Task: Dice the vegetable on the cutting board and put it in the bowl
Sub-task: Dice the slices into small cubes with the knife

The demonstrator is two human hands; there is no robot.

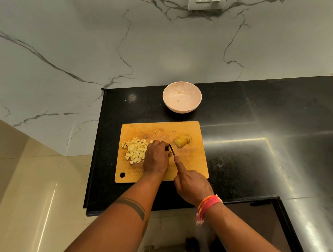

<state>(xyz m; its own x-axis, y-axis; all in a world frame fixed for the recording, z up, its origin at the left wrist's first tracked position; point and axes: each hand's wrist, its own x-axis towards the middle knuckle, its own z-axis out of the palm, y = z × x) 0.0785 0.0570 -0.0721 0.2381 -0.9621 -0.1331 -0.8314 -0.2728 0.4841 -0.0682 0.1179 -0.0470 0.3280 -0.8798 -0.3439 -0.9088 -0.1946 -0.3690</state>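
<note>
Left hand [156,158]: your curled fingers press down on a piece you're cutting, mostly hidden | right hand [191,183]: grips the knife [171,149], index finger along its spine | board [189,158]: near counter [260,112] left edge; dice [135,150] piled on its left, sliced half [182,142] at back right | bowl [182,97]: behind board, holds only scraps

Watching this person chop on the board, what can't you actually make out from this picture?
- Head view: the piece being cut, hidden under the left hand.
- Most of the knife: its handle is covered by the right hand, and only a short dark stretch of blade shows.
- The specks inside the bowl are too small to identify.
- The dark things near the floor at the bottom edge are cut off and dim.
</note>
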